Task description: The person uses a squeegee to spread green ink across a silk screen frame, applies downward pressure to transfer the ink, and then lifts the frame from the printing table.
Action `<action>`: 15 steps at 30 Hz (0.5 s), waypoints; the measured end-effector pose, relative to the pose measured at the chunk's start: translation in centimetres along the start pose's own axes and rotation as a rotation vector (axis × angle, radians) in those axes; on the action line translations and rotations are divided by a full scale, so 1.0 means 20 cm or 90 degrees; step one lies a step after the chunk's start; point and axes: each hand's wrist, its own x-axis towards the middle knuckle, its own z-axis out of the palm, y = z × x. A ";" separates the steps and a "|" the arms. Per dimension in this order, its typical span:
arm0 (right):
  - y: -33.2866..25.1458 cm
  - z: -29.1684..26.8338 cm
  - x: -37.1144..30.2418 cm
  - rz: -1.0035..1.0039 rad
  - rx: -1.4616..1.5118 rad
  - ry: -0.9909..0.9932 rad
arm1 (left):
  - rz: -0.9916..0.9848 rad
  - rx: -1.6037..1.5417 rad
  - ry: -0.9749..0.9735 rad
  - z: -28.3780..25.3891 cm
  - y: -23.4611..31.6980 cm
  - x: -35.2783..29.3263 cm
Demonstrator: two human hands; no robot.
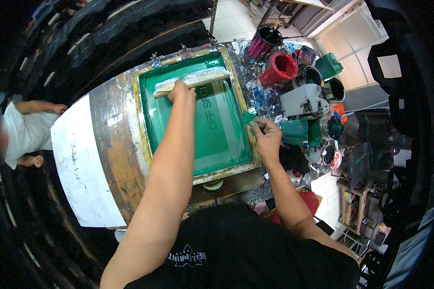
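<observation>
A screen-printing frame [226, 172] lies on the table, its mesh [176, 125] coated with green ink and showing dark lettering. Across the far part of the mesh rests a wooden squeegee [205, 79], pale and ink-stained. My left hand [179, 90] is closed round its handle near the left end. Just off the frame's right rim, my right hand [267, 132] pinches a small spatula-like scraper [248, 117] covered in green ink. Right of that hand stands an open green ink container [296, 132].
A red pot [280, 67], a dark bucket [265, 41] and a white jug [301, 102] crowd the table's right side. A white sheet [84, 168] covers the left end. At far left, another person [31, 125] in a white shirt stands by the table. Clamps [156, 60] line the frame's far edge.
</observation>
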 end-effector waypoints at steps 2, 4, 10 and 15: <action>0.00 0.02 0.01 -0.029 -0.030 -0.018 | 0.049 0.115 -0.003 0.03 -0.03 0.13; -0.01 0.03 0.02 -0.030 -0.033 -0.021 | 0.048 0.134 0.018 0.05 -0.05 0.17; -0.07 -0.01 0.00 0.021 0.013 -0.018 | 0.027 0.100 0.044 0.13 -0.04 0.18; -0.08 -0.08 -0.01 0.022 0.049 -0.005 | 0.013 0.051 0.025 0.10 -0.06 0.11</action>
